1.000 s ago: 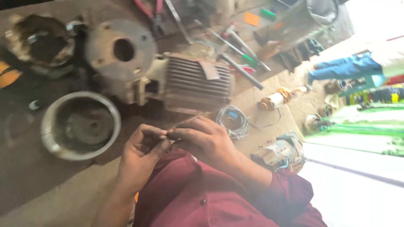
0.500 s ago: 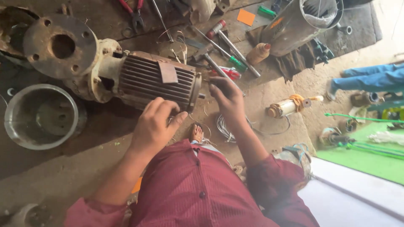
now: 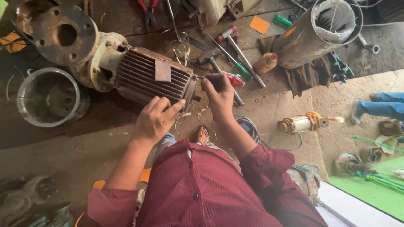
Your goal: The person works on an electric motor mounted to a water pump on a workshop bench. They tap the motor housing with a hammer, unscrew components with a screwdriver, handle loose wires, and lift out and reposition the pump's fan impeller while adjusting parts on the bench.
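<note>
head view: bare dirt floor lies open nearest the person. left hand rests with fingers spread on the ribbed motor at its near end; right hand pinches something small at its end face. beyond, an orange square tag lies among tools.

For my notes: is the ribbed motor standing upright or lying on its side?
Lying on its side: the ribbed motor has its fins running along the ground, flange facing sideways.

Rusty brown ribbed motor, dull grey on its round flange. Maroon shirt with fine stripes. Pliers show red handles, a screwdriver a green handle; there's an orange card, a silver-grey pot, a bright green mat.
</note>
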A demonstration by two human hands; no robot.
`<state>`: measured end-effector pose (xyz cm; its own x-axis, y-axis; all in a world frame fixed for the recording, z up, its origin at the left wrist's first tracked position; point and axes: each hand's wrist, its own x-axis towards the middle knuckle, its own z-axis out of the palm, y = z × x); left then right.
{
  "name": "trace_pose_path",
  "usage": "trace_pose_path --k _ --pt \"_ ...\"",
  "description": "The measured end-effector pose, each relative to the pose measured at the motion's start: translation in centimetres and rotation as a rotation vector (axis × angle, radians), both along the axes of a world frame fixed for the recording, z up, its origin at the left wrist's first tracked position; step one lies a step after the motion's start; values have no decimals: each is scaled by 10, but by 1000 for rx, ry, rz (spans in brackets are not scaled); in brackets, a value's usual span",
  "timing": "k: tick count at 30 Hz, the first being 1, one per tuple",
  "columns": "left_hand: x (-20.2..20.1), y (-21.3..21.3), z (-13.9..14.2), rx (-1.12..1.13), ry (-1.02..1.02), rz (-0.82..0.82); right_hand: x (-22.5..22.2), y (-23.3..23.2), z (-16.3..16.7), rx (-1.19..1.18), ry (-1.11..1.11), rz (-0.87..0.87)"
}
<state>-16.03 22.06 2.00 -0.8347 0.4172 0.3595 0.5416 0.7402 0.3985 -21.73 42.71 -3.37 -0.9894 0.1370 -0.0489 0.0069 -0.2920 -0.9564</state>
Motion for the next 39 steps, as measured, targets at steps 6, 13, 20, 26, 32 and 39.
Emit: trace_pose_path --k 6,13,20,26,32,39 --pt "-2 -1 -5 -11 17 11 -2 -5 -5 -126 -64 0" --pt "-3 0 -9 128 -11 41 -4 -5 -13 -149 -99 73" --pt "-6 -4 -12 141 -6 8 -7 -2 -16 -52 -96 87" --pt "-7 -8 -17 110 10 -11 -10 -2 -12 134 -51 78" --pt "-6 -7 -13 112 10 -1 -9 -2 5 513 -34 75" --pt "-7 -10 -10 117 18 -3 -10 -3 14 840 169 91"
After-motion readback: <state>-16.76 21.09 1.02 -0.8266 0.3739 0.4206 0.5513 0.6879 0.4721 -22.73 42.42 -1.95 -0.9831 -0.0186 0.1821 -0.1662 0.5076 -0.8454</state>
